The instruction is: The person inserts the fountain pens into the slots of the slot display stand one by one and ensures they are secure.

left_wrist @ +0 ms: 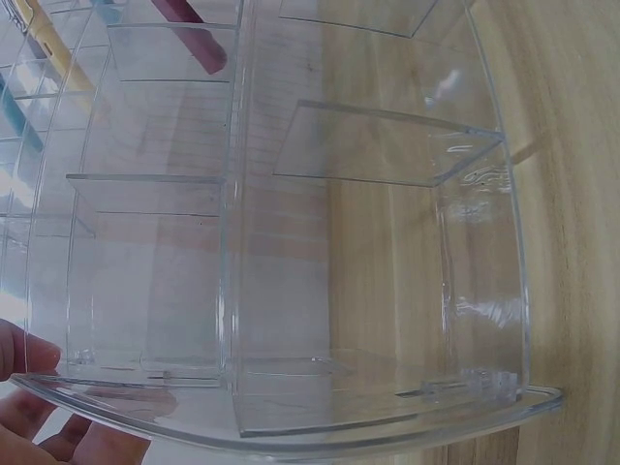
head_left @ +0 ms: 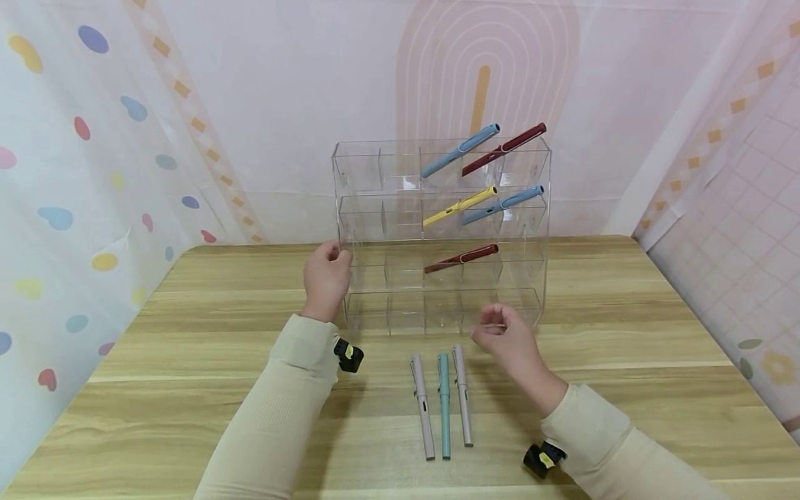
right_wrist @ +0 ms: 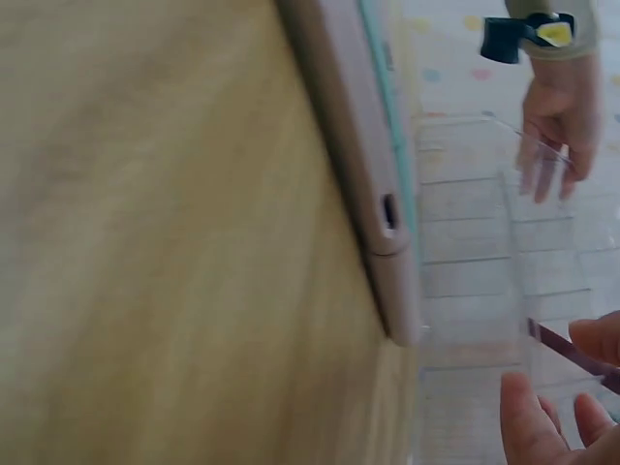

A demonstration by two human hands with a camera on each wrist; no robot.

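Observation:
A clear acrylic pen rack with stepped rows of compartments stands on the table. My left hand pinches its left side edge, thumb on one side of the panel and fingers on the other. Low at the rack's right front is my right hand, fingers loosely bent and holding nothing. Left of and below it, a teal pen lies between two pale mauve pens, all roughly parallel. In the right wrist view, the thumb and fingers are apart, with a dark red pen in the rack beyond them.
Slanting in the rack's right-hand compartments are blue pens, dark red pens and a yellow pen. The wooden table reaches back to a patterned curtain behind the rack.

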